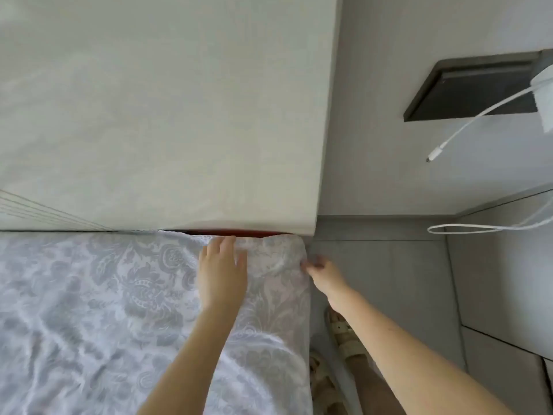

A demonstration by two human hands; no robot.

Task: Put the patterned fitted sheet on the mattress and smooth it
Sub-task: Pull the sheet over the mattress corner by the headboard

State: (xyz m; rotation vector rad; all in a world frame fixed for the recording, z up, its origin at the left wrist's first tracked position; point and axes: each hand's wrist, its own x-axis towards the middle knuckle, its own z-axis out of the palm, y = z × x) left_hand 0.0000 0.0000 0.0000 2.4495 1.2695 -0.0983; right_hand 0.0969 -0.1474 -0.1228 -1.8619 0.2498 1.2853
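Head view, looking down on the bed's right-hand corner by the headboard (164, 115). Patterned fitted sheet (104, 295) lies spread over the top of the mattress, which is itself hidden under the cloth. Left hand (223, 274) lies flat on the sheet just short of the corner, fingers straight, pressing the fabric down. Right hand (321, 272) is at the side edge of the same corner, fingers curled and pinching the sheet's edge. A thin red strip (239, 232) shows between sheet and headboard, so the corner looks not fully pulled over and tucked there; whether the elastic is under the mattress cannot be told. Judgement: spreading is done on the part in view, this corner is being seated, and smoothing is left, as ripples and creases run across the cloth toward the lower left. Other corners are out of view. Nearby: grey tiled floor (389, 280), a sandalled foot (341, 330) beside the bed, a white cable (478, 115) hanging at right.
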